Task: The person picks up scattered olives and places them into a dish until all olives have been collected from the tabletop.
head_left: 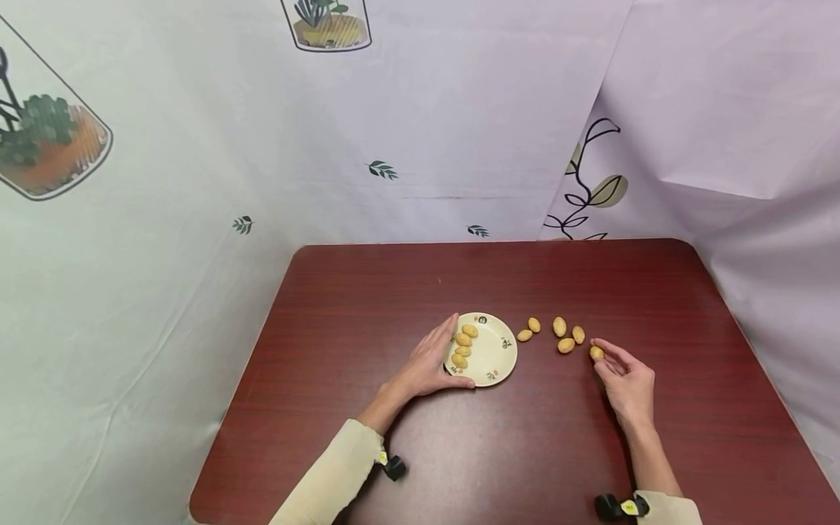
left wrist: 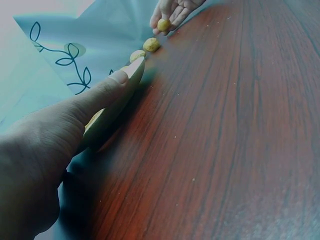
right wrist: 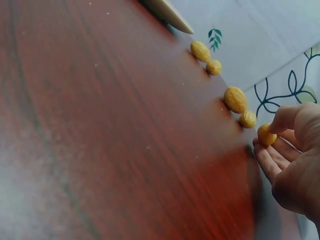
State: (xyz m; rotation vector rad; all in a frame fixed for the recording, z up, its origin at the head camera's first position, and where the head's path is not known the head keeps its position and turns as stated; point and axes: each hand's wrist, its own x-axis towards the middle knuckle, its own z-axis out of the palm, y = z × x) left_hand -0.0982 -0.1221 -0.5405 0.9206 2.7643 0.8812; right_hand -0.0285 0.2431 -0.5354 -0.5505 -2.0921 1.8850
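A cream plate (head_left: 494, 357) with small printed motifs lies on the table. My left hand (head_left: 429, 364) holds its left side, with the thumb along the near rim and the fingers at the far left rim. Several small yellow oval potatoes (head_left: 463, 340) lie in a row on the plate's left part, beside that hand. My right hand (head_left: 631, 383) pinches one yellow potato (head_left: 596, 353) between thumb and fingertips, close over the table. In the right wrist view this potato (right wrist: 267, 135) shows between the thumb and fingers, with the palm partly turned up.
Two potatoes (head_left: 529, 329) lie just right of the plate. A small group of potatoes (head_left: 566, 345) lies between these and my right hand. The dark red table (head_left: 367, 292) meets a patterned cloth (head_left: 426, 146) at its back edge.
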